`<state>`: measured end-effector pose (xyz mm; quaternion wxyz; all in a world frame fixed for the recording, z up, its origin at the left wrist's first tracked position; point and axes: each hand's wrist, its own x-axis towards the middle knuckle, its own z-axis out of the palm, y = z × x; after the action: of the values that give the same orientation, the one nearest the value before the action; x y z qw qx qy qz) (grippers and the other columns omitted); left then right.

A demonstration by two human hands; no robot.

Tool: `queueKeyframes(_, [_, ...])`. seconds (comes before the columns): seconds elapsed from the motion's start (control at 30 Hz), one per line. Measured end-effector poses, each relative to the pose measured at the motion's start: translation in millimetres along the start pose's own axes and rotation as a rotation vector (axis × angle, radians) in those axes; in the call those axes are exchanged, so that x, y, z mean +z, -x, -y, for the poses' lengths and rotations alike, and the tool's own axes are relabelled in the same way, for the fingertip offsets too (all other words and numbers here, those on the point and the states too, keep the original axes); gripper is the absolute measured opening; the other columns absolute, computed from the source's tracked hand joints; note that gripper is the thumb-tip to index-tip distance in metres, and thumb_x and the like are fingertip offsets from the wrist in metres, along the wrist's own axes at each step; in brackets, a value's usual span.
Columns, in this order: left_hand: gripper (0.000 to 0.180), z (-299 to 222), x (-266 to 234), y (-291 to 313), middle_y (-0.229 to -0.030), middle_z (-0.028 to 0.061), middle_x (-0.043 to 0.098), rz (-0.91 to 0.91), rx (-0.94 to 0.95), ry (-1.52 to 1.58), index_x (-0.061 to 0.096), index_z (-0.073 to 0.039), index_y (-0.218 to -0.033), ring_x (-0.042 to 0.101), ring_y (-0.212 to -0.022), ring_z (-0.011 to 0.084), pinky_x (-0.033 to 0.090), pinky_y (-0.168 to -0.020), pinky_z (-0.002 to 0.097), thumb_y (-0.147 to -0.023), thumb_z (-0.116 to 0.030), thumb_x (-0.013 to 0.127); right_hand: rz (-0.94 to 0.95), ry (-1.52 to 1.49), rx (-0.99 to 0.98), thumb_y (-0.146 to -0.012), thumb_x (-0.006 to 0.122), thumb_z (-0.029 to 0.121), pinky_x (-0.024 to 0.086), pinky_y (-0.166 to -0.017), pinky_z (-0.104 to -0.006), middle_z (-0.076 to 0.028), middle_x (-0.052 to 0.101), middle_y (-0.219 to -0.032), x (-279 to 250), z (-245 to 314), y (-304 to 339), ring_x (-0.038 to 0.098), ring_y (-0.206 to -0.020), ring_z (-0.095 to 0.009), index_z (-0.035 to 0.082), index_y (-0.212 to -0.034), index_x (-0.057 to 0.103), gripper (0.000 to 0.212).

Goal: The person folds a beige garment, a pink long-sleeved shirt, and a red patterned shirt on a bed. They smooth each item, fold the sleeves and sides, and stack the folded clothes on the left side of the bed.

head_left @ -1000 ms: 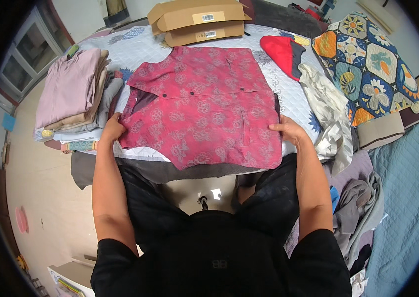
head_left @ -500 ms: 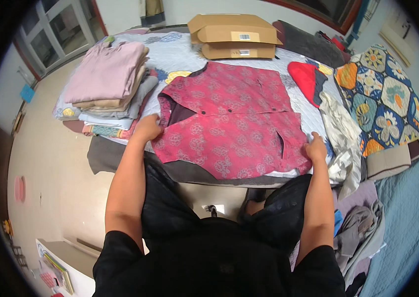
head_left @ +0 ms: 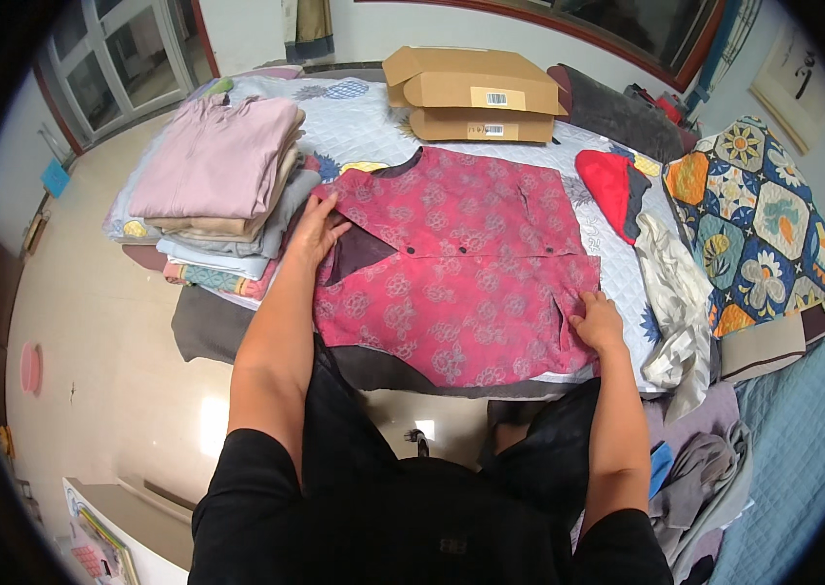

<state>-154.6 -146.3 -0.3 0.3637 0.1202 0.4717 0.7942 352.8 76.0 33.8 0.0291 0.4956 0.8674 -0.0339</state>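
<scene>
Left hand (head_left: pixel 315 230) touches the vest (head_left: pixel 456 302) farther forward than right hand (head_left: pixel 599 322).

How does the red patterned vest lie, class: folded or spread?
Spread: the red patterned vest lies mostly flat on the bed cover, its front and row of buttons facing up.

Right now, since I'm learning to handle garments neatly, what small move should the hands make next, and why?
Perhaps the right hand should gently smooth the pocket slit closed: it looks slightly open right beside the fingers, while the vest lies spread flat and the left hand could steady its shoulder end.
</scene>
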Motion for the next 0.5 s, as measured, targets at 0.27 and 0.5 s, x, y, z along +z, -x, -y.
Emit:
queueKeyframes(0.27, [0.057, 24.6, -5.7, -18.0, -0.132, 0.0131, 0.057, -0.331, 0.119, -0.370, 0.047, -0.002, -0.141, 0.059, -0.113, 0.0254, 0.057, -0.082, 0.0364, -0.092, -0.019, 0.071, 0.069, 0.008, 0.007, -0.083, 0.078, 0.036, 0.050, -0.102, -0.0470, -0.015, 0.058, -0.139, -6.4, -7.5, -5.8, 0.055, -0.126, -0.039, 0.012, -0.137, 0.060, 0.061])
queueKeyframes(0.5, [0.062, 6.5, -59.0, -35.1, -0.137, 0.0155, 0.054, -0.151, -0.068, 0.071, 0.037, -0.012, -0.149, 0.063, -0.110, 0.0304, 0.057, -0.084, 0.0461, -0.096, -0.016, 0.069, 0.045, -0.129, 0.072, -0.084, 0.074, 0.048, 0.050, -0.101, -0.0459, -0.014, 0.060, -0.137, -22.1, 5.9, -29.1, 0.057, -0.125, -0.037, 0.011, -0.134, 0.063, 0.064])
